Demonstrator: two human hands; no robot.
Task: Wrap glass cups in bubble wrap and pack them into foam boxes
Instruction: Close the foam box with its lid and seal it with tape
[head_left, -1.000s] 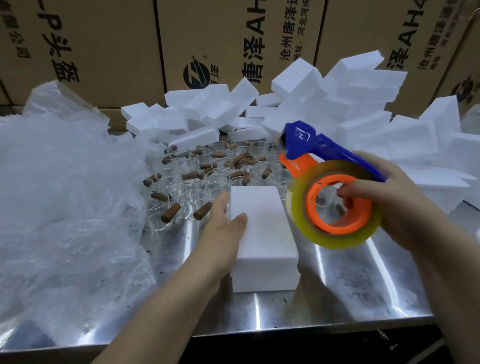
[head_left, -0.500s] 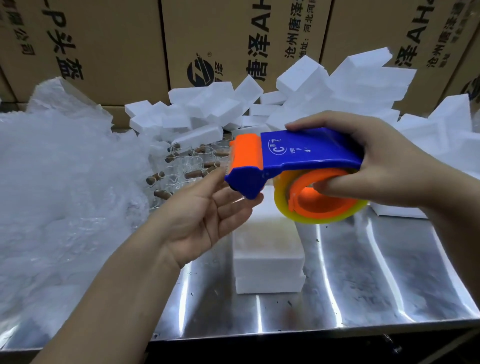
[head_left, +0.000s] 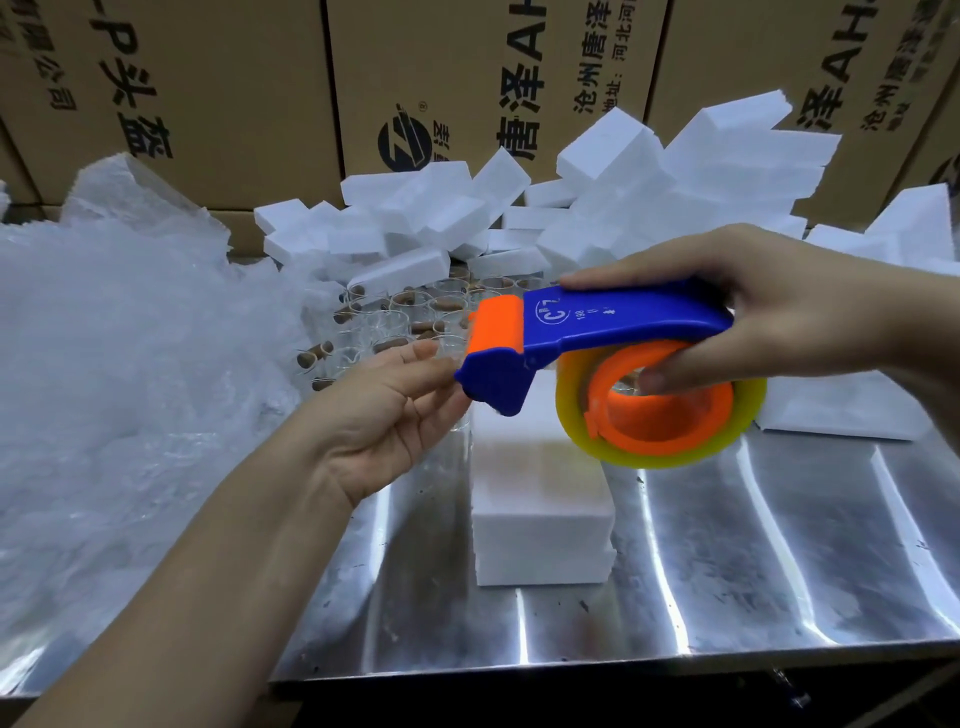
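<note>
A closed white foam box (head_left: 540, 514) lies on the steel table (head_left: 727, 571), in the middle. Above it my right hand (head_left: 753, 312) grips a blue and orange tape dispenser (head_left: 613, 332) with a yellowish tape roll (head_left: 660, 452); fingers reach through the roll's orange core. My left hand (head_left: 395, 415) is palm up, and its fingertips touch the dispenser's front end. Whether they pinch the tape end is hidden. Several glass cups (head_left: 415, 322) with brown corks stand behind my left hand.
A big heap of bubble wrap (head_left: 130, 389) fills the table's left side. Loose white foam boxes (head_left: 675, 197) are piled at the back and right. Brown cardboard cartons (head_left: 467, 78) form a wall behind. The table's front edge (head_left: 571, 670) is near me.
My left hand left the foam box and rose to the dispenser's front. My right hand turned the dispenser level over the box. In the last half second little moved.
</note>
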